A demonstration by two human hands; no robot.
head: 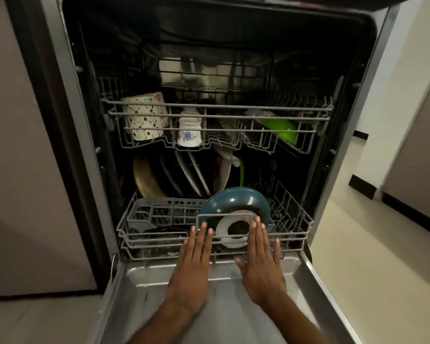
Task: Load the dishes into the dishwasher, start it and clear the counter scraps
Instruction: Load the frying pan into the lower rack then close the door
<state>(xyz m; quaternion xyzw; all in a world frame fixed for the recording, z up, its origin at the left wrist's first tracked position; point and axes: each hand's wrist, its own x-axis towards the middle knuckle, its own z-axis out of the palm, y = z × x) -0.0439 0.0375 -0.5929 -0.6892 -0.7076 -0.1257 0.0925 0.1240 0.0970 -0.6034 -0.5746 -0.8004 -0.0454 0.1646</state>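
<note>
Left hand (pixel 194 266), right hand (pixel 261 264) flat, perhaps against lower rack (pixel 154 235) front.

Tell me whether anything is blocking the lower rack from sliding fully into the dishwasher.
Nothing visible does. The left hand and right hand lie flat against the front of the lower rack. The teal pan stands inside it, below the upper rack. The tub behind is too dark to check.

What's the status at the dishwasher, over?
Left hand, right hand open, fingers straight against lower rack front. Teal pan on edge at rack front. Door down; nothing seen blocking.
</note>
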